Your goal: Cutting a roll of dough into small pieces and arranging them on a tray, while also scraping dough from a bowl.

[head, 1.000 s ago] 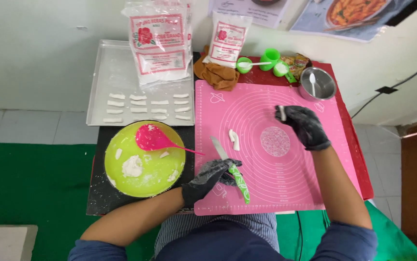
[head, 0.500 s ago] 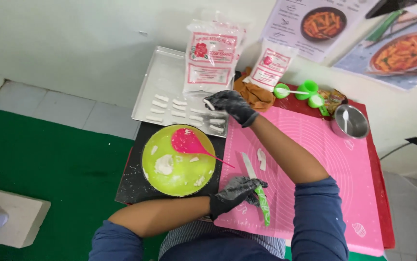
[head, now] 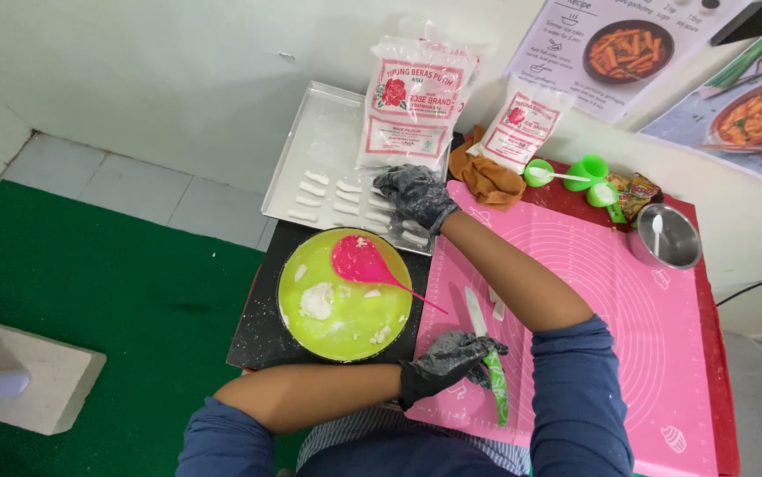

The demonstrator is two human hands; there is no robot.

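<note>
1. Dough pieces (head: 337, 196): small white sticks in rows on the metal tray (head: 310, 132), at 11 o'clock from the green bowl (head: 345, 305). Likely soft, light, a bit tacky; easily dented, so best pinched gently at mid-length.
2. Right hand (head: 413, 196), black-gloved: reaches across to the tray's near right corner, fingers curled down over the pieces there. Cannot tell whether a piece is pinched or only touched.
3. Left hand (head: 447, 362), black-gloved: rests at 6 o'clock on the pink mat (head: 628, 336), closed around the green handle of a knife (head: 487, 353), blade pointing toward 12 o'clock.
4. Two cut pieces (head: 496, 305) lie on the mat just beside the blade, at its 2 o'clock.
5. Bowl on the desk (head: 253, 344): lump of dough (head: 316, 300) inside, pink spatula (head: 363, 262) laid across at 1 o'clock of the lump.
6. Two flour bags (head: 412, 106) lean on the wall at 12 o'clock.
</note>
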